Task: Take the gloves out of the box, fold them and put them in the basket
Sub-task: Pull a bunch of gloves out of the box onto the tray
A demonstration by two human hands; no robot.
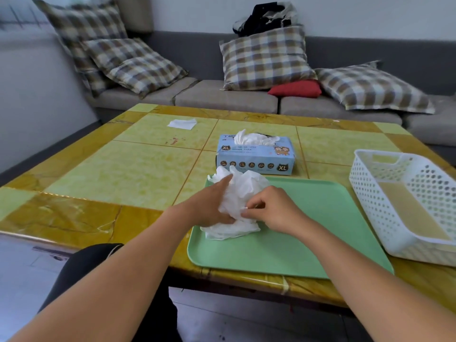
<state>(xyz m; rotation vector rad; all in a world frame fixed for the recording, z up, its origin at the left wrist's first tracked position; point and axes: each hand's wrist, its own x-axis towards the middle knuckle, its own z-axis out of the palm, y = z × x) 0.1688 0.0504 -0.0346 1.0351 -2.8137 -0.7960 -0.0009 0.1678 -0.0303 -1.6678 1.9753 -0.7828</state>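
Observation:
A crumpled white plastic glove (240, 193) lies on the left part of the green tray (308, 230). My left hand (209, 203) presses on it with the index finger stretched out and the thumb under a fold. My right hand (269, 208) pinches the glove's edge between thumb and fingertips. Behind the tray stands the light blue glove box (256, 156), with more white gloves (251, 138) sticking out of its top slot. The white perforated basket (404, 201) stands at the right; nothing shows inside it.
A small white sheet (182, 123) lies at the far left of the yellow-green table (123, 174). A grey sofa (222, 95) with checked cushions and a red cushion (296, 88) runs behind the table. My dark-clad knee (81, 270) is below the table's near edge.

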